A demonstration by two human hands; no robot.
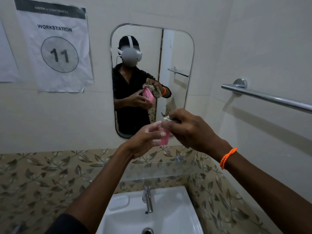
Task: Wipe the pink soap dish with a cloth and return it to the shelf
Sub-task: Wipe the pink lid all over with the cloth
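The left hand [145, 141] holds the pink soap dish [164, 138] upright in front of the mirror [179, 53], fingers curled round its left edge, above the white sink [177, 215]. The right hand [187, 129] is closed on a bunched cloth [168, 119], pressing it against the top of the dish; only a pale scrap of the cloth shows directly past the fingers. An orange beaded bracelet [228, 158] circles the right wrist.

In the mirror the same grip shows from the front: the dish stands on end with its ridged pink face turned out, and the floral cloth hangs crumpled against its upper corner. The reflected person wears a dark shirt and a white headset.

Left of the mirror a creased paper sign [55, 48] is stuck to the wall. It reads "WORKSTATION" in bold capitals, with "11" inside a drawn circle beneath. A dark band across its top carries pale lettering too faint to read with certainty. The edge of a second sheet [6, 56] shows at the far left, with no writing visible.

A chrome towel rail [270, 97] runs along the right wall. Below the hands a clear glass shelf [160, 169] sits against the leaf-patterned tiles [42, 174], and a chrome tap [148, 199] stands at the back of the sink, whose drain [147, 230] shows at the bottom edge
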